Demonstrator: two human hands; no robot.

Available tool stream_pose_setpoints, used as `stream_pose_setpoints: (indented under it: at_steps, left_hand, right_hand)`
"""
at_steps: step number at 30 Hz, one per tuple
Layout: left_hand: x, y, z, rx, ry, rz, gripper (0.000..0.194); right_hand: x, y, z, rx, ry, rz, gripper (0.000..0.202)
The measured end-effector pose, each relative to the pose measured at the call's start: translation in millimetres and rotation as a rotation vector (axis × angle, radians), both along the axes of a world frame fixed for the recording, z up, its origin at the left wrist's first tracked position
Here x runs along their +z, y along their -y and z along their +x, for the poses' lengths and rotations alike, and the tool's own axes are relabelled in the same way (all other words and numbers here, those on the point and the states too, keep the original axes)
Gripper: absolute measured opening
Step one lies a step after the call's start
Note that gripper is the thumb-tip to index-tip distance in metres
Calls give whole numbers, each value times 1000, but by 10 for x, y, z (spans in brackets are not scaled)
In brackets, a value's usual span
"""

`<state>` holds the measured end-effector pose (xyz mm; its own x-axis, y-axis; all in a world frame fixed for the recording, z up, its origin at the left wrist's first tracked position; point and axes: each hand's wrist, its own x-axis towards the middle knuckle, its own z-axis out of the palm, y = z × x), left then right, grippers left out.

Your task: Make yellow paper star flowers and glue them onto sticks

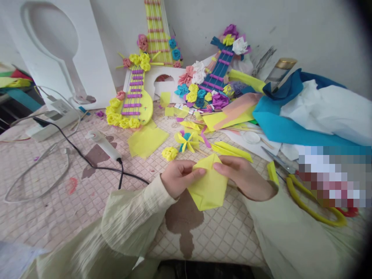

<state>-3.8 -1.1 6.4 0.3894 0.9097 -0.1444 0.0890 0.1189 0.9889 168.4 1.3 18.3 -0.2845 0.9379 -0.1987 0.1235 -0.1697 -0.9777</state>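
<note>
A piece of yellow paper (pixel 210 186) with fold creases is held up over the near part of the table. My left hand (pixel 180 177) pinches its upper left edge, thumb in front. At its upper right edge my right hand (pixel 245 174) grips it the same way, and the fingers behind the paper are hidden. Just beyond my hands lie a yellow paper flower (pixel 169 153), a star-like bunch of yellow and teal strips (pixel 187 142) and folded yellow strips (pixel 231 150). A flat yellow sheet (pixel 147 140) rests farther left.
A glue gun (pixel 103 145) with a black cord and a white power strip (pixel 54 120) are at left. Flower-decorated model instruments (pixel 136 95) stand against the wall. Scissors (pixel 315 199) with yellow handles and blue crepe paper (pixel 290 124) lie right.
</note>
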Motion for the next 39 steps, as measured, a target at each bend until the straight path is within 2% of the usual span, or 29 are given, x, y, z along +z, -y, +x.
stream_pose_setpoints:
  at_steps: [3,5,8,11,14,16,19,21,23,25,28,30,32,35,39]
  left_hand:
    - [36,-62,-79,142,20,53,31]
    - [73,-121,-155,228,94,51,28]
    - [117,-210,-267,335,193,30,26]
    - [144,-269,-337,412,255,17,26]
    - [161,-284,-354,440,303,7,25]
    - [167,-276,-351,431,324,2,26]
    - [167,-263,-350,419,325,13,26]
    - [159,-264,-355,415,293,30,27]
    - [145,-273,-359,386,248,35,27]
    - [120,-288,-359,305,178,27,28]
    - [49,-317,-343,87,9,2,32]
    - [-20,-334,-322,-64,-73,-24,34]
    - [-98,-346,-294,-174,-103,-36,35]
    - [-197,-356,-253,-246,-107,-51,34]
    - [-254,-370,-224,-312,-98,-96,34]
  right_hand:
    - [47,-42,85,-24,165,143,31]
    - [55,-57,171,-11,363,247,28]
    - [-3,-48,308,162,729,296,20]
    - [-111,4,383,304,915,267,8]
    - [-171,97,371,334,980,374,11]
    - [-147,171,357,308,980,457,12]
    - [-29,228,418,200,932,474,11]
    - [57,175,538,91,880,439,11]
    - [104,30,704,-42,871,453,10]
    - [102,-178,867,-153,927,478,8]
    - [66,-455,987,-210,1093,507,4]
    - [62,-517,939,-221,1114,564,9]
    - [71,-455,798,-145,1033,744,19]
    - [40,-214,509,143,811,1069,21]
    - [-157,72,211,319,794,1235,21]
